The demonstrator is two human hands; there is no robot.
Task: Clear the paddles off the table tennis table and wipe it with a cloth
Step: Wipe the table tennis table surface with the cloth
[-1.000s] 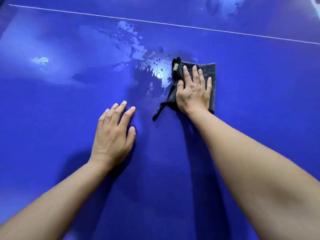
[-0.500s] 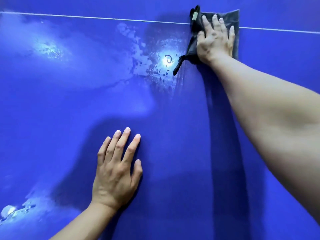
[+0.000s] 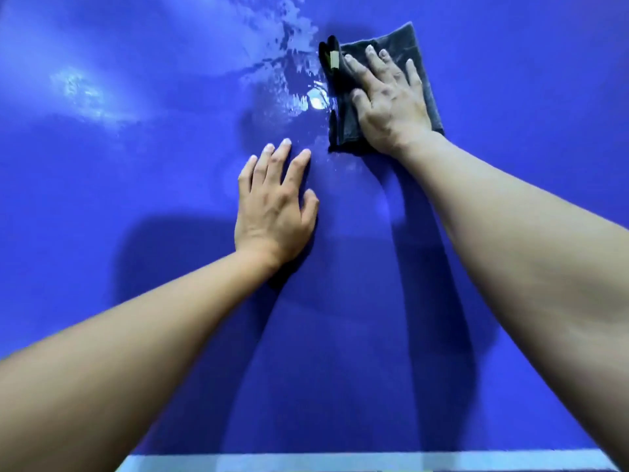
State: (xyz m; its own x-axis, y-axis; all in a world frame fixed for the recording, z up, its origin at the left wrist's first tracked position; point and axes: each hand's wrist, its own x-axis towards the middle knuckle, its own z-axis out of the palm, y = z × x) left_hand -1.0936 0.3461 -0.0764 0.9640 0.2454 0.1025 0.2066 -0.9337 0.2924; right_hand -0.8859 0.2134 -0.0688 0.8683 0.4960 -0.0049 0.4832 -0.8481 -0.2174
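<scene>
The right hand [image 3: 391,107] covers much of the cloth [image 3: 401,37]; both forearms [image 3: 136,352] are cropped.

No text, number or brand can be read. The small tan tag [image 3: 334,59] on the dark cloth [image 3: 420,52] is too blurred to show lettering; the blue table [image 3: 136,206] carries none.

The folded dark grey fabric cloth [image 3: 349,126] lies on the smooth blue table tennis table top [image 3: 136,233], far from the person and a little right. The right hand [image 3: 391,103] lies flat on this cloth. The left hand [image 3: 275,206] lies flat on the bare table, nearer and to the left, near the cloth but apart from it. A shiny wet patch [image 3: 296,93] is just left of the cloth.
</scene>
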